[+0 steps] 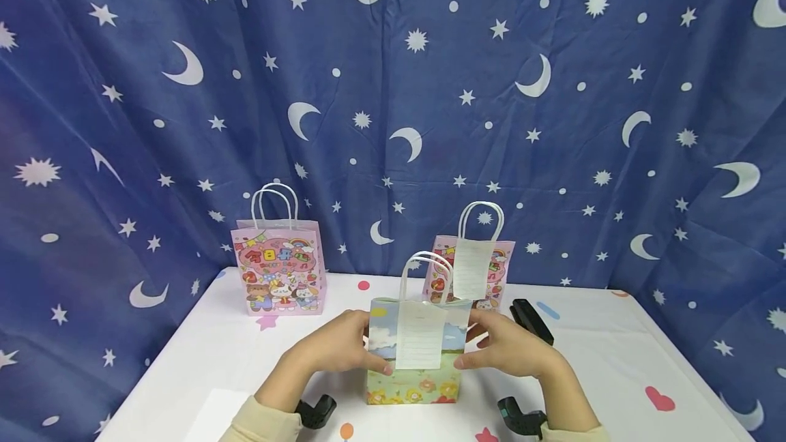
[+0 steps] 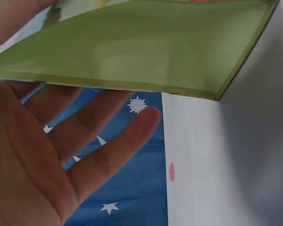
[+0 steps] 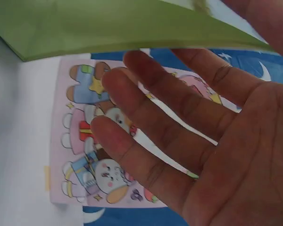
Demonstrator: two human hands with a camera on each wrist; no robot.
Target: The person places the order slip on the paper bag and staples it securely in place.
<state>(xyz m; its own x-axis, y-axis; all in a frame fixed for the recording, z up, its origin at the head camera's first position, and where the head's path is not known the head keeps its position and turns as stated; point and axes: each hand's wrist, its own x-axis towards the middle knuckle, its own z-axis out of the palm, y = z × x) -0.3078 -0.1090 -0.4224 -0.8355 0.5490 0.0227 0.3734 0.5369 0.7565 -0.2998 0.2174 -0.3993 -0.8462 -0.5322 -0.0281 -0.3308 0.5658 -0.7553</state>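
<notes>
Floral paper bag stands upright on the white table, lightly clamped between thumb and fingers of the left hand and right hand; gentle, even pressure should spare its walls.

I can see a white table printed with little shapes, a red heart toward its right edge. One pink bag stands near the back left corner; another pink bag stands by the back edge, a black stapler-like object just beside it. Farther from that edge stands a flowered bag, and a white sheet lies toward the left edge.
</notes>
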